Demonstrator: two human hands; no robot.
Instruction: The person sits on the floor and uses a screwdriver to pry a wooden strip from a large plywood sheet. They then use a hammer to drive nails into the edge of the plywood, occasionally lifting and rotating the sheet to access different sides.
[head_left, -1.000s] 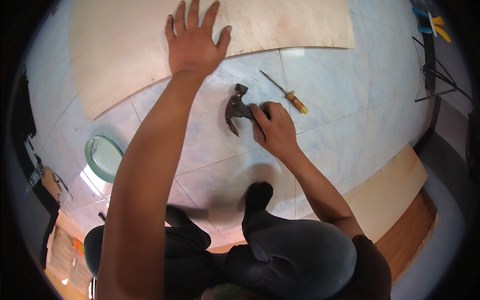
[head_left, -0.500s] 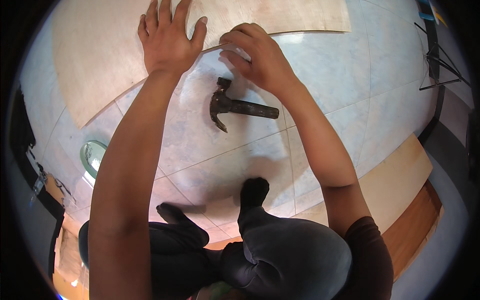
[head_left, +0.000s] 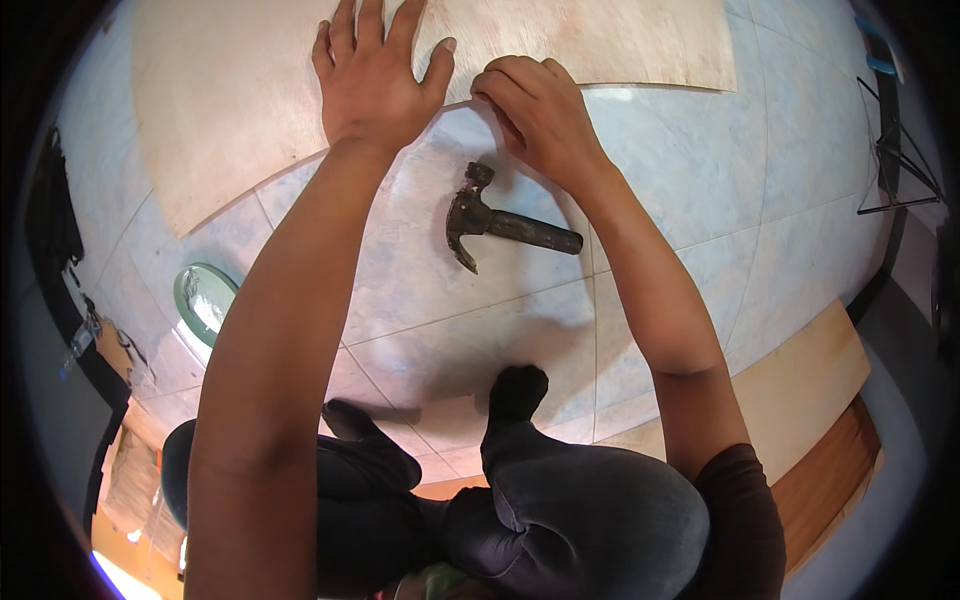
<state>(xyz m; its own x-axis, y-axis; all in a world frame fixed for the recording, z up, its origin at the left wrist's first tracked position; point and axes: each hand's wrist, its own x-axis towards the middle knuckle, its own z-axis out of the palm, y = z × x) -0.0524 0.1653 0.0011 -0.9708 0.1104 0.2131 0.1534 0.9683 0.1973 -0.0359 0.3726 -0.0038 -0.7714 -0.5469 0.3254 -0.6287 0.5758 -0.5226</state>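
A pale plywood sheet (head_left: pixel 230 120) lies across the far part of the floor. My left hand (head_left: pixel 375 95) rests flat on it near its close edge, fingers spread and thumb out to the right. Just to the right, my right hand (head_left: pixel 540 115) is closed at that same edge, fingers curled over the wood and fingertips pressed together; its thumb is mostly hidden. Between my forearms and nearer to me, a dark, worn claw hammer (head_left: pixel 510 224) lies on the tiles, its handle pointing right, touched by neither hand.
Pale floor tiles (head_left: pixel 680 275) spread around. A green-rimmed oval dish (head_left: pixel 203 300) sits beside my left forearm, partly covered by it. More wood boards (head_left: pixel 800 375) lie at the lower right. A black metal stand (head_left: pixel 890 165) is at the far right. My bent knees fill the near side.
The view has shifted, so everything sits slightly lower and further right. My right thumb and fingers have closed together at the sheet's edge. My left hand stays flat on the wood.
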